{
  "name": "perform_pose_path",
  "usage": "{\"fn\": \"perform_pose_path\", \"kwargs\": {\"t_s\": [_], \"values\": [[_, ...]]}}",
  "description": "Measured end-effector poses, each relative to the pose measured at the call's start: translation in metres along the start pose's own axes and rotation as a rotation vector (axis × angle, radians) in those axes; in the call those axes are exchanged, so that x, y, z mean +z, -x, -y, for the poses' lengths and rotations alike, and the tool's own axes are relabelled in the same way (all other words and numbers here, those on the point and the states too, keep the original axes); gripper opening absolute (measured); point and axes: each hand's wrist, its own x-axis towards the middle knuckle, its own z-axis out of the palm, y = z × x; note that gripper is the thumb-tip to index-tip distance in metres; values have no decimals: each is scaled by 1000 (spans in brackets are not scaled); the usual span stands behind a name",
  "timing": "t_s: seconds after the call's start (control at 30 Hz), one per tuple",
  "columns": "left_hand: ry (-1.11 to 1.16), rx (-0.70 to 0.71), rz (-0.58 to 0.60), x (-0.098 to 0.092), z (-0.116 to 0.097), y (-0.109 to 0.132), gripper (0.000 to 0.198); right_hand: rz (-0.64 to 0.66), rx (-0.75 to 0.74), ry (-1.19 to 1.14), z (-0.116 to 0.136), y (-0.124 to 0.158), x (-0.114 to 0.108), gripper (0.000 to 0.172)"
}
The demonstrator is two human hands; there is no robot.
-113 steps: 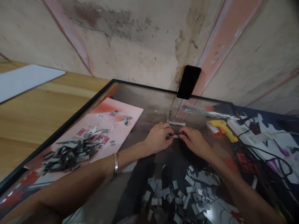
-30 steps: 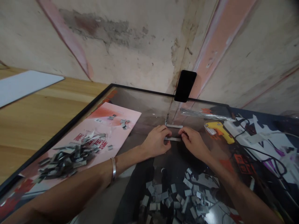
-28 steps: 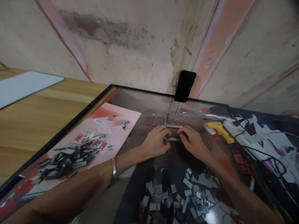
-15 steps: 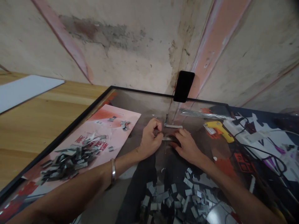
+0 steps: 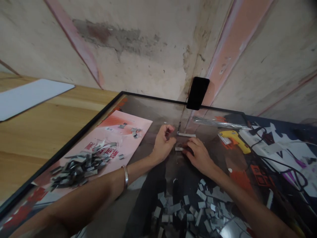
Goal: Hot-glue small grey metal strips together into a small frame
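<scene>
My right hand (image 5: 201, 156) has its thumb and fingers at one end of a small pale strip (image 5: 178, 149), gripping it just above the glossy dark tabletop. To the left of that strip is my left hand (image 5: 162, 145), its thumb stretched out and its fingers loosely curled, with a gap between them and nothing held. A longer thin, pale strip (image 5: 187, 135) lies just beyond both hands. Nearer my body, many small grey metal-looking pieces (image 5: 177, 207) are scattered on the surface.
On the left, a pink printed sheet (image 5: 138, 138) carries a heap of grey pieces (image 5: 79, 168). A yellow glue gun (image 5: 234, 138), a white power strip (image 5: 250, 138) and cables lie on the right. A black phone (image 5: 198, 93) leans at the wall behind a bundle of thin rods (image 5: 218, 122).
My left thumb and fingers have parted and come off the small strip's left end, now bare. The strip stays at my right fingers. The whole view has shifted slightly.
</scene>
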Motion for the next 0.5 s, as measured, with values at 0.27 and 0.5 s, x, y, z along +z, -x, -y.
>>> {"fn": "perform_pose_path", "kwargs": {"t_s": [0.27,0.5], "values": [[-3,20,62,-3,-12,6,17,-13,192,-402,-5,-6,-33,14],[165,-91,275,-1,-21,12,34,93,298,-757,2,-7,-47,23]]}}
